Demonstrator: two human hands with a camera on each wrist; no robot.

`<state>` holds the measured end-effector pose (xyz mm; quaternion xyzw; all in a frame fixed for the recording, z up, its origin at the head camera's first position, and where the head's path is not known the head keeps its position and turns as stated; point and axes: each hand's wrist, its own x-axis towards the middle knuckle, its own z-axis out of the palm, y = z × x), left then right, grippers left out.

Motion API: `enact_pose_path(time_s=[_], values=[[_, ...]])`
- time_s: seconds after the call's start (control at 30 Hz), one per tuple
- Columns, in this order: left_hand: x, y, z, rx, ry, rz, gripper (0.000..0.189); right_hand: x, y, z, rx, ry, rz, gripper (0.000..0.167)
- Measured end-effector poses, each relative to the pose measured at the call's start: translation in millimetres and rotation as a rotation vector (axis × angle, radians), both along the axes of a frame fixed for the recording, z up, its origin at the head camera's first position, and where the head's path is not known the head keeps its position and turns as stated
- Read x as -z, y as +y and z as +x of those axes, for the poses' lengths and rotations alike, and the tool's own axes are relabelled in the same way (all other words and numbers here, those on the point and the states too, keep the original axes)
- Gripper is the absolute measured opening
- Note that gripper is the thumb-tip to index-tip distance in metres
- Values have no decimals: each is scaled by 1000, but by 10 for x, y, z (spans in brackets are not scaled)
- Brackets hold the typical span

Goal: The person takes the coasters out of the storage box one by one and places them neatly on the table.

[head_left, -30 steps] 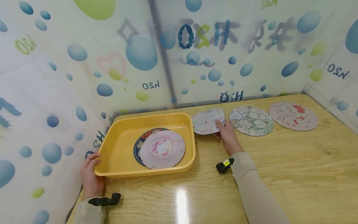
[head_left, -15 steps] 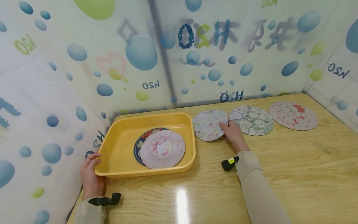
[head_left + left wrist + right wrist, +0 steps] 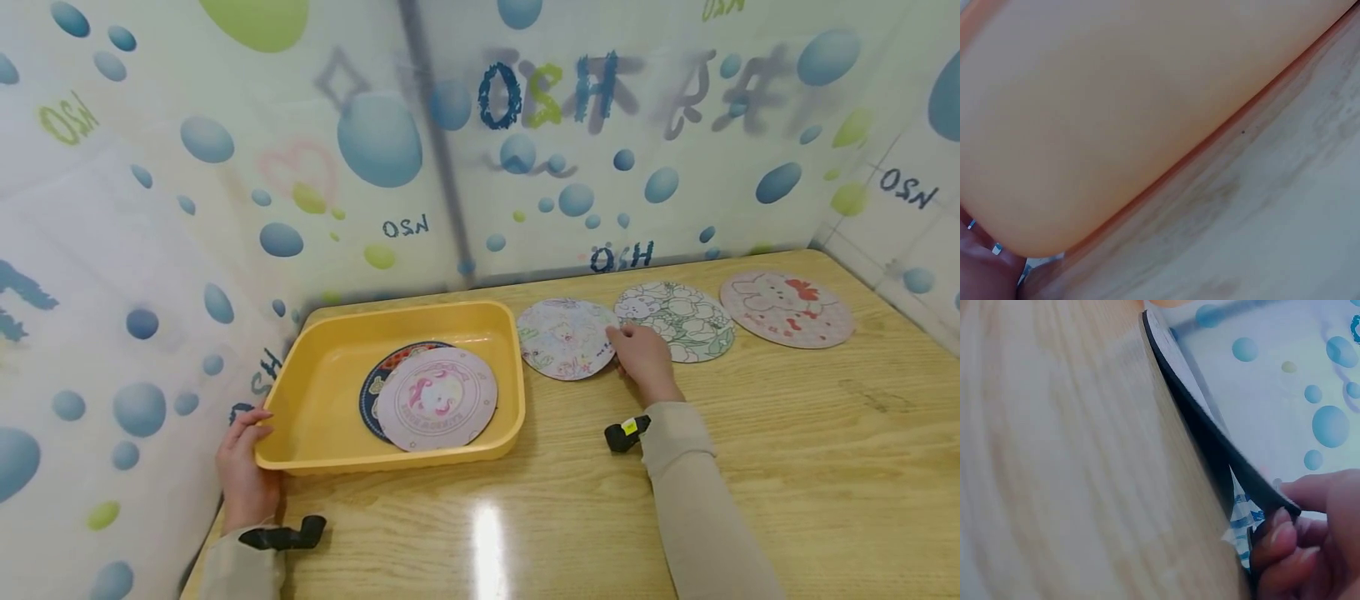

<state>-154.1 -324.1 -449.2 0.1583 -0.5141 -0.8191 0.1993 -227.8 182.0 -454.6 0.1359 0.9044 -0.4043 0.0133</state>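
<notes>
My right hand (image 3: 645,358) pinches the right edge of a round mouse pad (image 3: 564,337) printed with pale pastel drawings, thumb on top and fingers beneath. In the right wrist view this pad's dark edge (image 3: 1210,434) slants up from the table toward my fingertips, so the held side is raised. My left hand (image 3: 246,475) grips the near left corner of a yellow plastic tray (image 3: 315,417), fingertips at its rim. Inside the tray a pink round pad (image 3: 437,400) overlaps a dark blue one (image 3: 367,404).
Right of the held pad lie a green floral round pad (image 3: 693,321) and a pink rabbit pad (image 3: 787,308) with a red bow. All rest on a wooden table (image 3: 555,517). A bubble-printed sheet (image 3: 465,150) stands along the back and sides.
My right hand has moved right and lowered the pastel pad from a steep tilt to nearly flat, between the tray and the floral pad. The left hand and tray have stayed put.
</notes>
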Motion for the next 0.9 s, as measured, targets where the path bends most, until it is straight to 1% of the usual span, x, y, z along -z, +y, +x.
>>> enact_pose_path(time_s=[0.2, 0.3, 0.5, 0.7, 0.9], values=[[2, 3, -3, -6, -9, -11, 19, -36, 21, 20, -62, -43, 140, 38], [-1, 10, -4, -11, -18, -11, 19, -52, 32, 23, -95, -80, 127, 42], [2, 18, 6, -6, -14, -14, 19, -86, 81, 34, -137, -112, 78, 47], [-8, 23, 6, -12, -10, -9, 18, -89, 116, 38, -133, -153, 80, 45], [-12, 9, -3, -6, -15, -10, 18, -36, 159, 29, -128, -151, 62, 45]])
